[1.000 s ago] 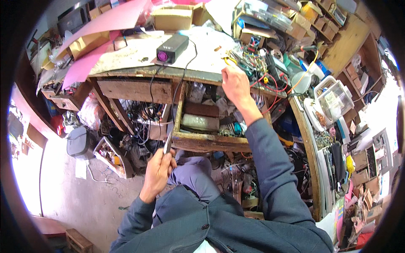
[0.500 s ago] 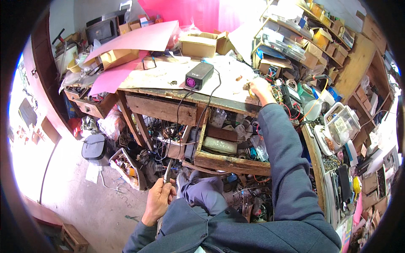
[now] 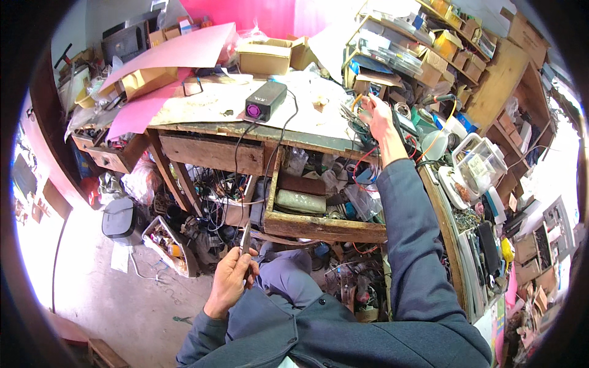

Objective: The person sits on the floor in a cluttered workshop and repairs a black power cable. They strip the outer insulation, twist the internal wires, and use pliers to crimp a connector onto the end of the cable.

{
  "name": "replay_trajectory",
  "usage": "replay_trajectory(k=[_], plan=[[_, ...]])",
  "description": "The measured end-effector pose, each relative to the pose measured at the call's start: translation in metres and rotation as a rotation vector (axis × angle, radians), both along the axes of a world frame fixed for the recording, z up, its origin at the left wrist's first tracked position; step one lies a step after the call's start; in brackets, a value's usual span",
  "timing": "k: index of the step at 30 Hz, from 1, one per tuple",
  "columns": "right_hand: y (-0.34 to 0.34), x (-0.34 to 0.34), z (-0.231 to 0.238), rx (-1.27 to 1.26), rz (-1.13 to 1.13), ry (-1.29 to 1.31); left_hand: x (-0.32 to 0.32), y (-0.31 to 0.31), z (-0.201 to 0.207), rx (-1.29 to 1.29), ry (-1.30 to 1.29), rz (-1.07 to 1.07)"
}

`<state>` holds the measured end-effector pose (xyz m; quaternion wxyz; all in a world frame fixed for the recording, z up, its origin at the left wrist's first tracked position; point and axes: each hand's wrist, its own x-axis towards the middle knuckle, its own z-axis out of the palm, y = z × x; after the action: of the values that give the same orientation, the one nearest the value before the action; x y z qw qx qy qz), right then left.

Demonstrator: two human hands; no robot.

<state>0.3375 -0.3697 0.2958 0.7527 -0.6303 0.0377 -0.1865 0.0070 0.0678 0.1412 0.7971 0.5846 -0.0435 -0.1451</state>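
My left hand [image 3: 230,279], low in front of my lap, is closed around a thin metal tool with a pointed, blade-like tip [image 3: 246,237]; its exact kind does not show. My right arm reaches across the open drawer to the bench's right end. There my right hand [image 3: 381,119] has its fingers bent together over a heap of wires and small parts [image 3: 354,121]. What its fingertips hold, if anything, is too small to make out. On the bench to its left stands a black box-shaped power supply [image 3: 266,100] with a purple fan and dark cables.
The open wooden drawer [image 3: 325,230] holds bags and parts in front of the wooden bench [image 3: 211,153]. Crowded shelves and clear containers [image 3: 481,165] fill the right. A dark bin [image 3: 121,219] and a parts tray [image 3: 184,248] stand on the floor at left.
My right hand has moved right and away, from the bare bench surface to the heap of wires. The view has shifted to the right. My left hand keeps its hold on the tool.
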Motion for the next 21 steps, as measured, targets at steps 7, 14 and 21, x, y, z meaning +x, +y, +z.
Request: replay_trajectory(k=[7,14,21], plan=[[0.067,-0.106,-0.021,0.393,0.68,-0.321,0.009,-0.002,-0.004,-0.087,0.041,0.064],[0.123,-0.184,-0.081,0.575,0.865,-0.191,0.026,-0.017,0.004,-0.219,0.063,0.028],[0.158,-0.231,-0.102,-0.431,0.638,-0.025,0.031,-0.026,0.019,-0.386,0.183,-0.039]])
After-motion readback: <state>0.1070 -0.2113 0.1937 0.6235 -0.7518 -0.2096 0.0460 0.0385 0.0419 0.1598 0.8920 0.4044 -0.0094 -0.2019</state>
